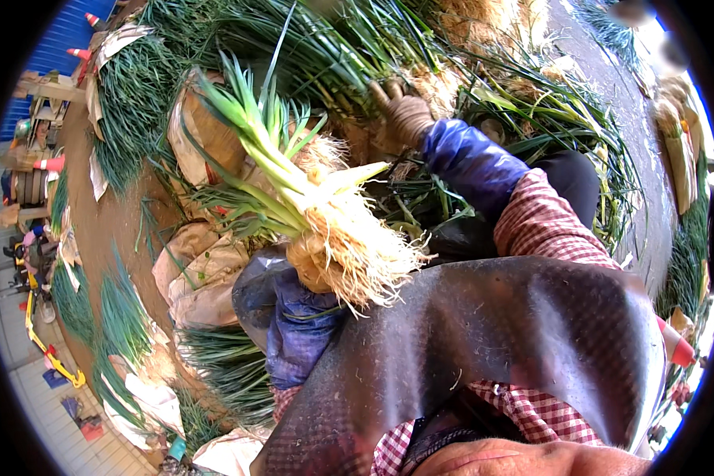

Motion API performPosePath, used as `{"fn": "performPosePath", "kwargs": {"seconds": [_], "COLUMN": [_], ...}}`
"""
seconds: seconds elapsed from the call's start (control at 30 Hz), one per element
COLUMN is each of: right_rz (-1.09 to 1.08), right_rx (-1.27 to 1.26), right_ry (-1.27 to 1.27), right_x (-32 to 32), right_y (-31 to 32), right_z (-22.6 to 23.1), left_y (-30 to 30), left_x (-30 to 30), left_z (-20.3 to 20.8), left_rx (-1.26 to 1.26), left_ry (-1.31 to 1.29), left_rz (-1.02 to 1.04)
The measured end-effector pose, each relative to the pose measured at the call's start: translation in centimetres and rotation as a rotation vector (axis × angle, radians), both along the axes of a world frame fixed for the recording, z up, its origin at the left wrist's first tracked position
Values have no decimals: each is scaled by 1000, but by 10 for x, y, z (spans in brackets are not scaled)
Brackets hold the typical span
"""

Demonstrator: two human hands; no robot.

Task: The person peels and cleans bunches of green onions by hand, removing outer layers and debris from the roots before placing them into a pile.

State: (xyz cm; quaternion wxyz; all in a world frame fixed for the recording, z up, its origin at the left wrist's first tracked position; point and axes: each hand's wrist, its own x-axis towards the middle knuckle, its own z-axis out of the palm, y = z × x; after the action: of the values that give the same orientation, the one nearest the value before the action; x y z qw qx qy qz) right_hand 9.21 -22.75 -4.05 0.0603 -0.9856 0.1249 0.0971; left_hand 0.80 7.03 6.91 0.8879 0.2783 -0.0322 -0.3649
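Note:
My left hand (311, 268), in a brownish glove, is closed around a bunch of green onions (293, 186) in front of my apron. Their pale, stringy roots (365, 246) hang toward me, and the green tops point up and left. The roots partly cover that hand. My right arm stretches forward in a blue sleeve cover. At its end, my gloved right hand (407, 117) rests against the stalks of a large green onion pile (325, 55), fingers somewhat apart.
Loose leaves and stalks (547, 111) lie right of my right hand. Crumpled pale sacks (190, 262) and more green onion heaps (135, 103) line the left side. A dark apron (468, 333) covers my lap. Traffic cones (678, 341) stand near the edges.

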Motion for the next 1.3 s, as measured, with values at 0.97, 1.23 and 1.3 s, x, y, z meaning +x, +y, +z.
{"fn": "performPosePath", "kwargs": {"seconds": [0.97,1.23,1.3], "right_rz": [-281,18,105], "right_rx": [472,433,426], "right_ry": [132,-8,-203], "right_x": [96,97,76], "right_y": [67,30,11], "right_z": [-16,26,97], "left_y": [0,-6,-2], "left_x": [-12,-10,-11], "left_z": [-26,-22,-29], "left_rx": [-16,-130,-98], "left_ry": [137,34,78], "left_rz": [-167,-177,-145]}}
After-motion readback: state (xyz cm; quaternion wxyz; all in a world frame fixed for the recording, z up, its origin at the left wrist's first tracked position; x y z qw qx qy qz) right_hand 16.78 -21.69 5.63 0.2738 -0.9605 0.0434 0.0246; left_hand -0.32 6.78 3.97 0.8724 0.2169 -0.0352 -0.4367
